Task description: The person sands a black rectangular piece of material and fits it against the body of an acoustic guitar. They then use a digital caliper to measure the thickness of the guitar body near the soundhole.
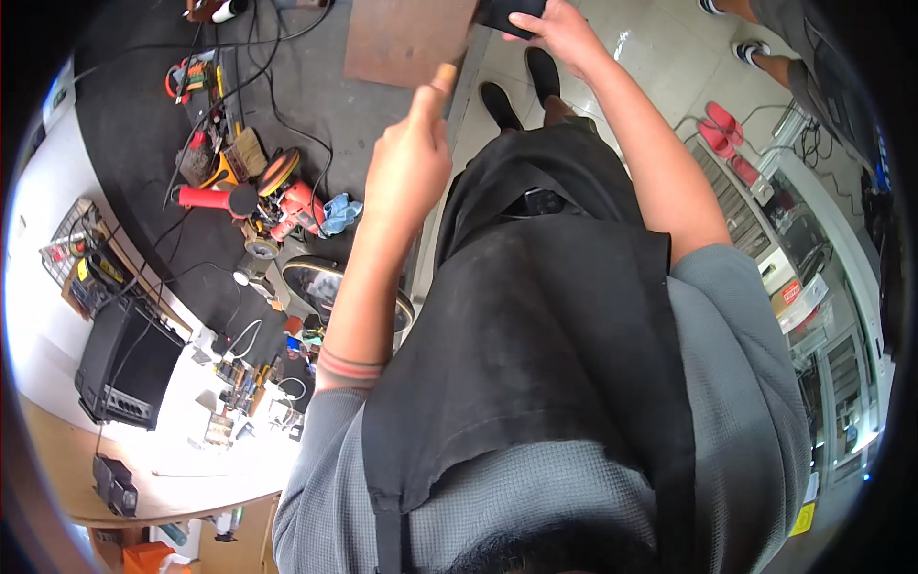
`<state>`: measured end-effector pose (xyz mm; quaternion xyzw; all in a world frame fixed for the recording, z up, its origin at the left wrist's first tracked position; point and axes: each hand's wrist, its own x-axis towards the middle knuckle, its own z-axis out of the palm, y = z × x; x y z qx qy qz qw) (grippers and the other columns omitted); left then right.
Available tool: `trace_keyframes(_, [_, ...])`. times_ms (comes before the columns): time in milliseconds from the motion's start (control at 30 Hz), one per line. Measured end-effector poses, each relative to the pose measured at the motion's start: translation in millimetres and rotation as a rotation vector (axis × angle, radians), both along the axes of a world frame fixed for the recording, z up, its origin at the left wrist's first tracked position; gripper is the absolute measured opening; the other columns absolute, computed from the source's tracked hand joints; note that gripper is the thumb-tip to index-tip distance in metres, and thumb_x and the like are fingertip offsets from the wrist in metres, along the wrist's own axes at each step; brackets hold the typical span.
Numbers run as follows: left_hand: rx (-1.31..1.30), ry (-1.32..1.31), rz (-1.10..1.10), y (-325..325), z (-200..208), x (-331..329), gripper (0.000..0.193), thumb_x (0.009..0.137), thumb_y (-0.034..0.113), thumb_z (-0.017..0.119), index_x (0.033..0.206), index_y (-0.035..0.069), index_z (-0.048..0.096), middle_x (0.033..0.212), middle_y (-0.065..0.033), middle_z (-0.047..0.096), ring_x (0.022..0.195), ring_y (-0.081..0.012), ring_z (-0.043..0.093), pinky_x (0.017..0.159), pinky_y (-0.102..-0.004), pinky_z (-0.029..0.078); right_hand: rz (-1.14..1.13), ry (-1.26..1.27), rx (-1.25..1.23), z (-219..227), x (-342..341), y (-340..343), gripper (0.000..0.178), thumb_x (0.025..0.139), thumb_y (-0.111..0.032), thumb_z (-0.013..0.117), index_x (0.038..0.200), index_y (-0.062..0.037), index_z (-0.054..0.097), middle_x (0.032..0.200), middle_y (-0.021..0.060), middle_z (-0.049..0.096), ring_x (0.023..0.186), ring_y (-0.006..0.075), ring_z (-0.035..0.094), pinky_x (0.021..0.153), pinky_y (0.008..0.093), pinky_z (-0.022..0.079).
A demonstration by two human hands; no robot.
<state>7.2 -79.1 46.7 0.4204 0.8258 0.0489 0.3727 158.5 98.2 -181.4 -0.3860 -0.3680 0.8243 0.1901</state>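
Work seems under way, unfinished: right hand clamped on a black piece just past twelve o'clock; left hand, grip unclear, points towards a brown board just before twelve. What remains cannot be told.

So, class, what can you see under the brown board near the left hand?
The dark work surface shows past the left and lower edges of the brown board. Whatever lies directly beneath the board is covered and cannot be seen.

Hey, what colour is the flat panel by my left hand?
The panel is brown, seen in the head view.
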Motion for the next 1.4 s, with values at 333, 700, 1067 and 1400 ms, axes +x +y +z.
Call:
trace_keyframes(333, [0.037,0.061,-0.109,-1.6,-30.0,19.0,0.041,0.106,0.011,0.053,0.147,0.014,0.053,0.099,-0.0308,0.075,0.093,-0.0524,0.072,0.082,-0.0642,0.054,0.016,0.007,-0.085,19.2,-0.1,3.6,0.039,0.103,0.002,0.064,0.140,-0.0076,0.062,0.122,0.0039,0.071,0.108,0.0234,0.070,0.091,0.0428,0.061])
trace_keyframes(700, [0.054,0.099,-0.134,11.8,-37.8,20.6,0.054,0.095,0.002,0.053,0.148,0.011,0.053,0.099,-0.0294,0.076,0.092,-0.0525,0.073,0.080,-0.0634,0.057,0.029,-0.052,0.023,6.4,1.3,-2.3,0.037,0.101,0.002,0.067,0.137,-0.0056,0.064,0.117,0.0033,0.074,0.103,0.0214,0.071,0.090,0.0403,0.060])
trace_keyframes(1067, [0.075,0.125,-0.145,36.2,-57.0,21.0,0.046,0.102,0.005,0.053,0.148,0.009,0.051,0.095,-0.0286,0.075,0.089,-0.0525,0.073,0.077,-0.0628,0.056,0.211,-0.164,0.042,-13.2,6.0,10.6,0.034,0.105,-0.020,0.075,0.133,-0.0042,0.064,0.125,0.0080,0.075,0.108,0.0242,0.078,0.098,0.0403,0.060])
trace_keyframes(1400, [0.040,0.117,-0.125,28.9,-43.7,28.5,0.041,0.106,0.010,0.052,0.147,0.014,0.052,0.098,-0.0321,0.073,0.093,-0.0556,0.070,0.081,-0.0653,0.053,0.109,-0.135,0.043,-4.8,7.5,6.7,0.024,0.105,-0.019,0.075,0.117,-0.0034,0.063,0.116,0.0091,0.076,0.105,0.0245,0.080,0.092,0.0384,0.059])
